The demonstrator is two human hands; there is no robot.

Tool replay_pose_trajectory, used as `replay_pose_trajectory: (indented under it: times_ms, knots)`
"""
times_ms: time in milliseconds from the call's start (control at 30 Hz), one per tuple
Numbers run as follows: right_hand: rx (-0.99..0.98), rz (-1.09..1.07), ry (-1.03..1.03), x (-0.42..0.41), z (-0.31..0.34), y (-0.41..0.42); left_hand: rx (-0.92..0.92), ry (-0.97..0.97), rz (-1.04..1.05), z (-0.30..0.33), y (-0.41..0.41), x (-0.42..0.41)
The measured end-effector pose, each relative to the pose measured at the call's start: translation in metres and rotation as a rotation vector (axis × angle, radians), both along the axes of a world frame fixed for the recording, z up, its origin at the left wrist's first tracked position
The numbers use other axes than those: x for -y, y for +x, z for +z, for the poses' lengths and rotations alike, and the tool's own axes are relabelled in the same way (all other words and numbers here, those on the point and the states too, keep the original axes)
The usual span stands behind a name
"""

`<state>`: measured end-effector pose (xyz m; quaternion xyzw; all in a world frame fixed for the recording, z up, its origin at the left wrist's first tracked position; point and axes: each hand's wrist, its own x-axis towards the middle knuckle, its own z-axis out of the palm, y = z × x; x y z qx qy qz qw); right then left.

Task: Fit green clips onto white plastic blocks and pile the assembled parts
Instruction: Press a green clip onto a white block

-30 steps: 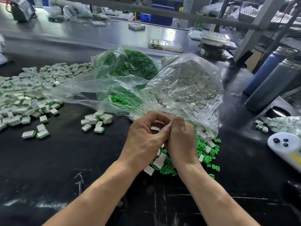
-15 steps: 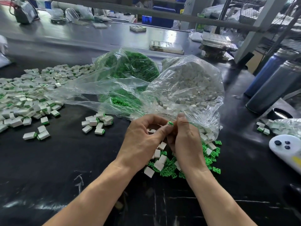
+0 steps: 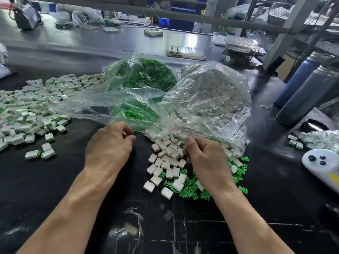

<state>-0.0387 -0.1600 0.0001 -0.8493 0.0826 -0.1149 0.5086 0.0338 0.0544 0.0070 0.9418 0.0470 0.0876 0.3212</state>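
Loose white blocks (image 3: 165,162) lie on the black table (image 3: 55,189) over a scatter of green clips (image 3: 189,189). My right hand (image 3: 203,158) is curled at the right edge of these blocks, its fingertips pinching down among them; what it holds is mostly hidden. My left hand (image 3: 110,145) sits apart to the left with fingers and thumb pinched together, a bit of white showing between them. It hides the small cluster of assembled parts there. A wide pile of assembled parts (image 3: 27,110) spreads at the far left.
Behind the hands stand a clear bag of green clips (image 3: 146,74) and a clear bag of white blocks (image 3: 211,92), the latter spilling toward me. Two dark bottles (image 3: 308,96), a white controller (image 3: 322,164) and a small bag of parts (image 3: 319,140) crowd the right.
The hands were pressed together fitting a clip into a block. They have parted: the left went left over the small cluster, the right dropped onto the loose white blocks.
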Motion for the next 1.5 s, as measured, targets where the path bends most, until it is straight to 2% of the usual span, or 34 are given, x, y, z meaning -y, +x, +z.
replay_pose_trajectory:
  times_ms: [200, 300, 433, 567, 800, 1067, 1367, 1500]
  knots:
    - [-0.001, -0.024, -0.009, 0.003, 0.000, 0.001, 0.071, 0.172, 0.061, 0.001, 0.003, -0.006]
    - [0.004, -0.029, -0.020, 0.009, 0.000, 0.001, 0.070, 0.084, -0.003, 0.003, -0.001, -0.001]
    - [-0.048, 0.015, -0.095, 0.016, 0.003, 0.001, -0.102, -0.094, -0.179, 0.001, -0.010, 0.015]
    - [-0.083, 0.032, -0.179, 0.015, 0.004, -0.001, -0.111, -0.048, -0.277, -0.003, -0.017, 0.028]
    - [-0.156, -0.013, -0.391, 0.023, 0.015, -0.002, -0.191, -0.040, -0.305, 0.003, -0.022, 0.034]
    - [-0.337, 0.169, -0.457, 0.027, 0.027, -0.012, -0.141, 0.017, -0.311, -0.001, -0.021, 0.037]
    - [-0.301, 0.262, -0.585, 0.016, 0.022, -0.008, -0.077, -0.202, -0.307, -0.001, -0.020, 0.035]
    - [-0.300, 0.250, -0.546, 0.017, 0.022, -0.009, -0.084, -0.376, -0.316, 0.001, -0.021, 0.035]
